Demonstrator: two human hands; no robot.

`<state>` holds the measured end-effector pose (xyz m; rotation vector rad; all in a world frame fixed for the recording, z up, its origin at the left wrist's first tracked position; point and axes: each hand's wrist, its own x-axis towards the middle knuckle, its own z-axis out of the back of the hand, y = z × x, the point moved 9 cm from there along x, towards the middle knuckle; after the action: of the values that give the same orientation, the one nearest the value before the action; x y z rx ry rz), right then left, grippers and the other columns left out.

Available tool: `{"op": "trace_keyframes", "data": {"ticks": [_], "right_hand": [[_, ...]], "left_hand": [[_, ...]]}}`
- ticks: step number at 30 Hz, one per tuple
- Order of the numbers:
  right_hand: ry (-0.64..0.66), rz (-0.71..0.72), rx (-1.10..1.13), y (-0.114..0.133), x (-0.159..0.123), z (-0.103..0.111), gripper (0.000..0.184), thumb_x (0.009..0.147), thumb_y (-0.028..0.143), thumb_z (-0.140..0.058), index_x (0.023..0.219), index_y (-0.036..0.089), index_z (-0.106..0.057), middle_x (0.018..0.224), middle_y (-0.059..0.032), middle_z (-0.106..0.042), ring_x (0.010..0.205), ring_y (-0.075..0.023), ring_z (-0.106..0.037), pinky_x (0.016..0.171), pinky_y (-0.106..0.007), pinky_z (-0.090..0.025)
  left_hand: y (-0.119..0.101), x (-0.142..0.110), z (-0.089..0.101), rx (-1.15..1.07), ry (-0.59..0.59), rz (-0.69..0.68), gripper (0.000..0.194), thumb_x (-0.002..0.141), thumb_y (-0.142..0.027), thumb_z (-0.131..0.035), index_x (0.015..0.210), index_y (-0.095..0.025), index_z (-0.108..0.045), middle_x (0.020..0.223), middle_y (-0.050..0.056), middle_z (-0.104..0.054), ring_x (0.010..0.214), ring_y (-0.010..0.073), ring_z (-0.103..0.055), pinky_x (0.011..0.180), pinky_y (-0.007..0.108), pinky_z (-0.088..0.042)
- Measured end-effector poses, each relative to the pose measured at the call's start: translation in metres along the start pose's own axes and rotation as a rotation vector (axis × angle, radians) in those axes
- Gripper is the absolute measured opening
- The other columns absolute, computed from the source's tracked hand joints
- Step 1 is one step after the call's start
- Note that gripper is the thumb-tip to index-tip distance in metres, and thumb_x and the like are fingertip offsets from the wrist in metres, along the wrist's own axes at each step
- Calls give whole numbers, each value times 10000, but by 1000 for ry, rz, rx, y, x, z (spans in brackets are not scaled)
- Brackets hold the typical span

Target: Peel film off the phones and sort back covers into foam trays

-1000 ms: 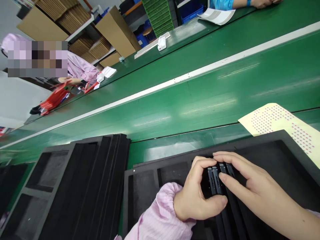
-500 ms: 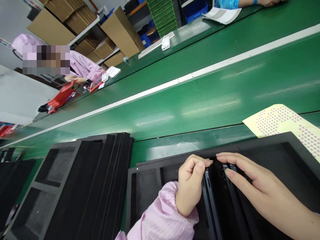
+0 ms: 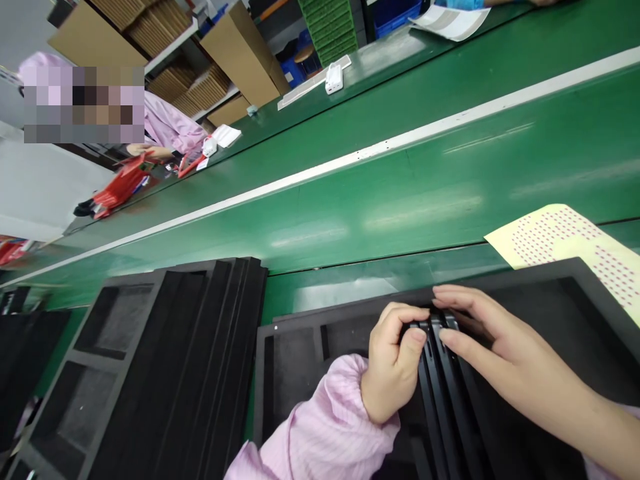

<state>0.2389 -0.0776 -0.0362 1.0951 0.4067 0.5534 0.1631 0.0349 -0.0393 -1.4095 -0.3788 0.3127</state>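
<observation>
We count at least three slim black devices, side by side in one black foam tray at near right; their exact number is hidden. One dotted yellow sheet lies just beyond that tray, and several overlapping trays lean at near left. Our left hand is curled narrow, touching the devices' far ends from the left; our right hand, thumb and fingers parted, touches them from the right. We cannot tell whether either grips. The surface is green; at far left we see a pink-clad co-worker, near cardboard boxes.
</observation>
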Motion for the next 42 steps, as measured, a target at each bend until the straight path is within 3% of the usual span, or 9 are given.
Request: {"op": "trace_keyframes", "data": {"ticks": [7,14,20,24,27,31,34,38,42], "right_hand": [[-48,63,-137,11,-3,3,293,813,401,-461,920,221,-666,880,-58,-600,828,-198,-614,787,-344,-524],[-56,-27,-82,-2,-33,-4,574,839,449,-359,1281,104,-480,1266,-129,-521,1179,-246,-484,991,-410,-415],[13,-131,53,-12,-61,-6,537,866,331,-333,1372,152,-338,1288,-123,-515,574,-134,-615,504,-298,-559],[44,158,-116,11,-73,4,488,864,160,-321,1349,188,-358,1068,-67,-652,502,-90,-590,543,-234,-558],[33,465,-446,39,-87,4,485,853,65,-317,1320,179,-385,1045,-90,-654,773,-152,-664,675,-269,-570],[161,919,-866,65,-117,-32,490,765,-4,-413,1198,210,-497,1302,-121,-498,1188,-314,-468,897,-549,-460],[349,1135,-936,65,-132,-53,257,748,79,-552,984,172,-591,1243,-115,-543,1204,-318,-435,983,-555,-385],[377,1220,-879,71,-125,-40,210,811,37,-455,924,158,-583,1024,-92,-642,1069,-247,-548,1006,-478,-392],[206,1039,-399,96,-106,6,252,890,101,-454,1130,170,-482,1084,-100,-618,1096,-200,-543,1028,-412,-385]], "left_hand": [[-5,1,-5,88,-31,-106,318,914,-448,-430,915,-175,-593,933,61,-631,918,169,-589,840,287,-468],[-1,0,-13,114,-55,-51,273,907,-367,-419,915,-167,-604,930,56,-671,888,162,-618,821,273,-472],[3,0,-15,120,-50,-47,237,907,-306,-402,896,-162,-589,927,58,-671,880,166,-614,812,274,-466],[2,2,-15,124,-43,-44,211,908,-272,-413,891,-157,-590,918,53,-673,874,163,-611,810,271,-461],[1,3,-14,123,-47,-31,186,902,-245,-431,876,-163,-596,900,36,-672,866,154,-610,804,259,-459],[3,3,-18,103,-39,-20,157,886,-238,-460,862,-170,-600,901,32,-668,879,160,-610,819,266,-457],[8,3,-23,72,-29,-21,135,856,-262,-514,907,-171,-600,942,49,-662,920,184,-605,871,311,-449],[-3,2,-22,-25,5,-77,261,803,-370,-592,956,-159,-604,1025,96,-647,995,234,-589,929,387,-437],[-47,-18,-14,-169,83,-220,459,905,-527,-347,837,-167,-623,934,99,-671,926,227,-620,882,389,-478]]}}
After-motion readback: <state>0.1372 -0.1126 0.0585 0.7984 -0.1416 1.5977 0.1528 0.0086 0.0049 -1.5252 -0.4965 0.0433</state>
